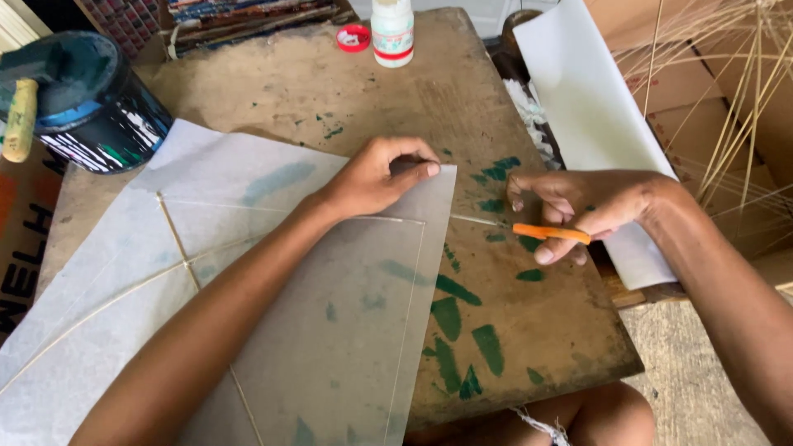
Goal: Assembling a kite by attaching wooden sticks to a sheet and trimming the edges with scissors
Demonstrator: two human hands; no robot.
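Observation:
My left hand (378,175) presses its fingertips on the upper right corner of a thin translucent white paper sheet (273,272) with slim sticks (173,239) running under it, spread over a worn wooden board (529,330). My right hand (578,211) is just right of the sheet and grips an orange-handled tool (552,234); its thin tip points left toward the paper's corner. Whether it is scissors or a blade I cannot tell.
A dark paint can (91,103) with a wooden-handled brush (20,120) stands at the upper left. A white glue bottle (391,31) and its red cap (353,38) sit at the board's far edge. White paper sheets (586,124) and thin bamboo sticks (735,99) lie to the right.

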